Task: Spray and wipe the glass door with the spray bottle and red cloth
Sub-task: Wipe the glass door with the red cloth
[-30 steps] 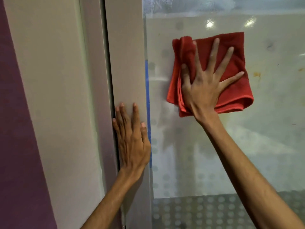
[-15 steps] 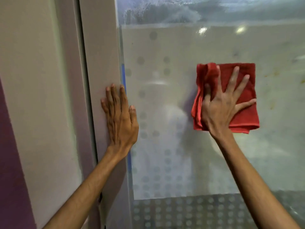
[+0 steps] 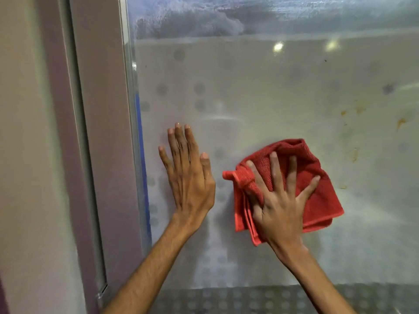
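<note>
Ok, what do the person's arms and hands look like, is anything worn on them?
Nothing is worn. The left hand and right hand have no gloves, rings or watch. The left forearm and right forearm show no sleeve down to the frame edge. The nails look short and unpainted.

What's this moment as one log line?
step: wipe | right hand: presses red cloth on glass door | left hand: flat on glass door

Left hand [image 3: 189, 177] on glass door [image 3: 272, 91], left of cloth [image 3: 317, 200].
</note>
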A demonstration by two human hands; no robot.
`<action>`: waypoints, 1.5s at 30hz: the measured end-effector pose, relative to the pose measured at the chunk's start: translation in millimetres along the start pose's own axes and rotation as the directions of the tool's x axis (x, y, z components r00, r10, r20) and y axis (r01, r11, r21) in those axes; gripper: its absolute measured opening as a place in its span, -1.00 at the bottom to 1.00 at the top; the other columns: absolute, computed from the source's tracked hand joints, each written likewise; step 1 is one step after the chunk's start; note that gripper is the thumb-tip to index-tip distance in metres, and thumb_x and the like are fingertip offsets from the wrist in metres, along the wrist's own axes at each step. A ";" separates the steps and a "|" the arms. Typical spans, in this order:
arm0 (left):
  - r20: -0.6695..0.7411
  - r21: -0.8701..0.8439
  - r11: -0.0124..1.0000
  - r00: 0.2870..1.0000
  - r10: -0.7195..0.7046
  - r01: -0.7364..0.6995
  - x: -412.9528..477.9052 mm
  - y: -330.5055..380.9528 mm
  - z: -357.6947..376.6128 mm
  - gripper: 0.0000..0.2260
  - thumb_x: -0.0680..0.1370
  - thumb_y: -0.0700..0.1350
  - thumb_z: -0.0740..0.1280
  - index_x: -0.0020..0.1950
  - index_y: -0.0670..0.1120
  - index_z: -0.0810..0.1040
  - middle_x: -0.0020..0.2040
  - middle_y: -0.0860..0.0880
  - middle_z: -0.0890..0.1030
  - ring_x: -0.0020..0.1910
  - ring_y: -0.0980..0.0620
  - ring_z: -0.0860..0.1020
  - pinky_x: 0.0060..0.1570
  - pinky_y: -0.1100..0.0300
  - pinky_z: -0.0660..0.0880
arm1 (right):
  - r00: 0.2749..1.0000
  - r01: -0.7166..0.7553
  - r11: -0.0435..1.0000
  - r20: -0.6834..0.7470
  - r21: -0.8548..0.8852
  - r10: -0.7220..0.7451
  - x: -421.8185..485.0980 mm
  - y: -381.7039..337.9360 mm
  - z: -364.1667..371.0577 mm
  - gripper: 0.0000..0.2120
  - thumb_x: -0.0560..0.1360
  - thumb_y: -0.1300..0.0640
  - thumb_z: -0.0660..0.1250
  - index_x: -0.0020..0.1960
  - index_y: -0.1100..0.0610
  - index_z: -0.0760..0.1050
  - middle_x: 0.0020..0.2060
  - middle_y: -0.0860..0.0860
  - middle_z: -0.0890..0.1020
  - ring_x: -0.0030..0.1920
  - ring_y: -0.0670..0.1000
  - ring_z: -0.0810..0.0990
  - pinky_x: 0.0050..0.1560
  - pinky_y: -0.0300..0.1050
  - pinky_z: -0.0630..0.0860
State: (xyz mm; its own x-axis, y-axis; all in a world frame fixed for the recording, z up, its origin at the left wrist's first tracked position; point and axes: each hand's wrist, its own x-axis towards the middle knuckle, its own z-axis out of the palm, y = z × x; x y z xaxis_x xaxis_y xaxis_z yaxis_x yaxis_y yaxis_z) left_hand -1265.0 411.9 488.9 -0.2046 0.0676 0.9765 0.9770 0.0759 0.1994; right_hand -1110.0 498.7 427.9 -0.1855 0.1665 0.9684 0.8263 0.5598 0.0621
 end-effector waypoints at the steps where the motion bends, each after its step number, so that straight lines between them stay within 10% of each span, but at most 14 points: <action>1: 0.009 -0.012 1.000 1.000 0.005 -0.004 -4.8 3.4 1.9 -0.47 0.67 -0.10 0.00 0.62 -0.20 -0.05 0.64 -0.16 -0.04 0.63 -0.09 -0.13 0.57 -0.10 -0.26 | 1.000 -0.001 1.000 0.009 -0.005 0.001 -5.3 8.1 -0.5 -0.19 0.41 -0.03 0.22 0.60 -0.28 0.00 0.64 0.01 0.01 0.63 0.23 -0.05 0.36 0.66 -0.12; 11: 0.035 0.097 0.994 0.998 0.054 -0.057 -22.0 6.8 10.5 -0.47 0.67 -0.11 0.03 0.62 -0.21 0.00 0.63 -0.15 -0.01 0.63 -0.09 -0.08 0.59 -0.07 -0.20 | 0.912 -0.409 0.895 0.068 0.178 0.404 128.0 5.8 -42.6 -0.45 0.62 -0.26 -0.09 0.60 -0.27 0.03 0.65 0.07 -0.06 0.61 0.33 -0.18 0.25 0.75 -0.14; 25: 0.054 0.095 0.995 0.998 0.037 -0.042 -26.8 6.2 12.2 -0.48 0.68 -0.08 -0.03 0.62 -0.14 -0.07 0.64 -0.10 -0.06 0.63 -0.06 -0.10 0.59 -0.04 -0.19 | 0.996 -0.068 0.998 0.053 0.013 0.067 -9.3 29.9 -8.0 -0.10 0.28 0.02 0.17 0.60 -0.23 0.02 0.63 0.05 0.09 0.63 0.22 0.00 0.36 0.67 -0.10; 34: 0.084 0.016 1.000 0.996 0.013 -0.014 -18.1 0.6 -3.6 -0.47 0.67 -0.05 -0.02 0.63 -0.14 -0.05 0.64 -0.03 -0.08 0.63 0.01 -0.14 0.59 0.00 -0.21 | 0.878 -0.470 0.871 -0.026 0.142 0.478 171.9 25.8 -41.3 -0.44 0.62 -0.21 -0.06 0.61 -0.22 0.05 0.64 0.06 0.00 0.62 0.29 -0.09 0.28 0.74 -0.12; 45: 0.001 0.035 0.999 1.000 0.003 -0.003 23.2 -39.2 -18.9 -0.46 0.65 -0.03 -0.02 0.61 -0.16 0.02 0.63 -0.06 0.01 0.63 0.02 -0.09 0.60 0.03 -0.17 | 0.966 -0.146 0.970 -0.182 0.194 0.182 257.8 -89.0 -45.3 -0.47 0.64 -0.23 -0.09 0.59 -0.22 0.11 0.64 0.02 0.06 0.63 0.24 -0.10 0.37 0.64 -0.23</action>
State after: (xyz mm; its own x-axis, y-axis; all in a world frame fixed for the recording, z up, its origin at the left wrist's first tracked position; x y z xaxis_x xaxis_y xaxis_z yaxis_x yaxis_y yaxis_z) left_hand -1306.9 391.7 505.3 -0.2016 0.0687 0.9770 0.9749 0.1101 0.1935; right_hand -1207.2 455.1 683.0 0.0674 0.1152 0.9910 0.7256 0.6761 -0.1280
